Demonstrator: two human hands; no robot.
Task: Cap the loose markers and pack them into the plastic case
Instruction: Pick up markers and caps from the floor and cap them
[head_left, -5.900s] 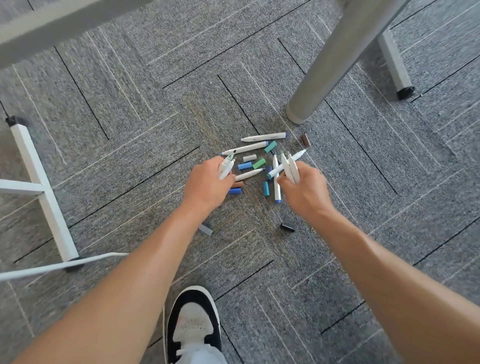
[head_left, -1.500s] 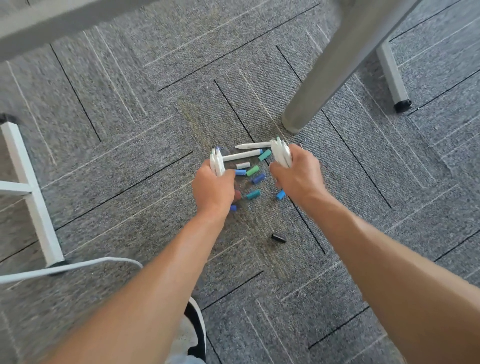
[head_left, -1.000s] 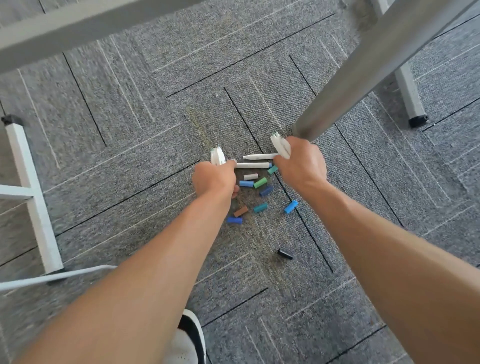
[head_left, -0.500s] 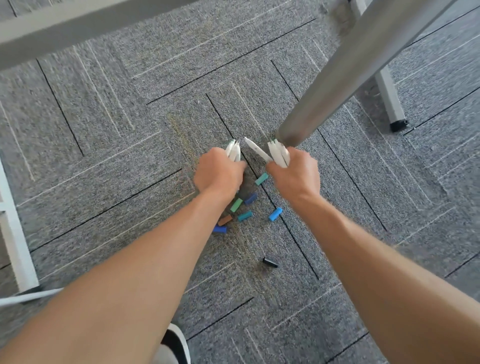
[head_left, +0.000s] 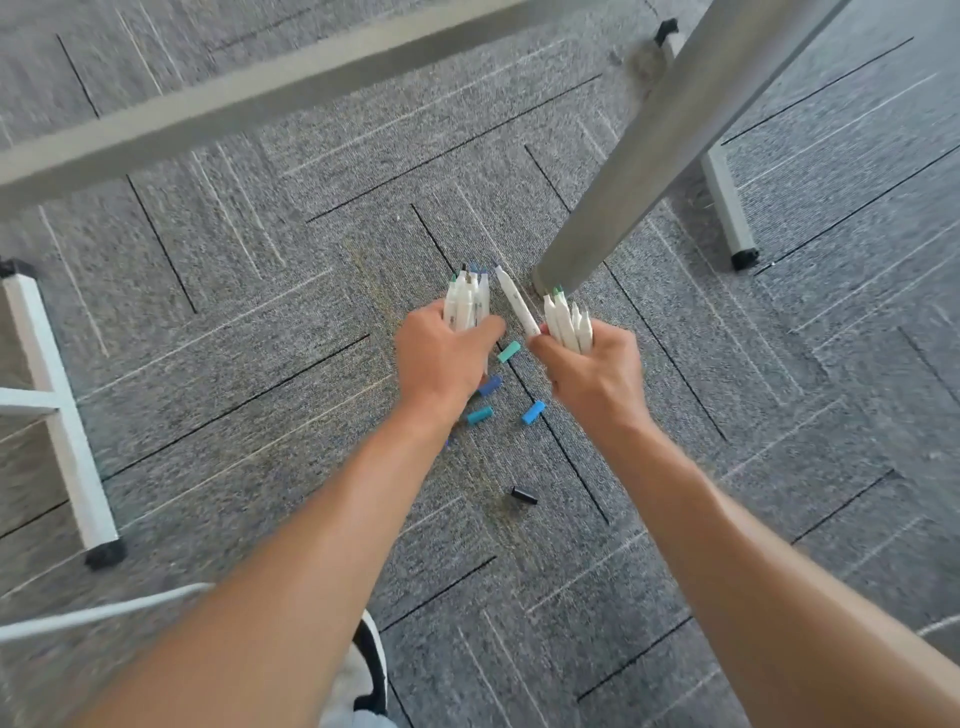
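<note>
My left hand (head_left: 441, 358) grips a bunch of several white uncapped markers (head_left: 466, 304), tips pointing up. Beside it my right hand (head_left: 592, 371) grips another bunch of white markers (head_left: 569, 325) and also holds one single marker (head_left: 517, 306) that slants toward the left hand. Loose caps lie on the carpet under and between the hands: a teal cap (head_left: 508, 352), a dark blue cap (head_left: 490, 385), a turquoise cap (head_left: 479, 415), a light blue cap (head_left: 533, 412) and a black cap (head_left: 523, 495) nearer me. No plastic case is in view.
A thick grey table leg (head_left: 639, 156) stands on the carpet just behind my right hand. A grey bar (head_left: 260, 98) crosses the top. A white frame leg (head_left: 57, 410) stands at the left, another white leg (head_left: 727, 208) at the right. My shoe (head_left: 363, 675) shows at the bottom.
Both hands have lifted the last markers off the carpet and now hold them upright in two bunches close together. Only caps remain on the floor. The view shifted slightly.
</note>
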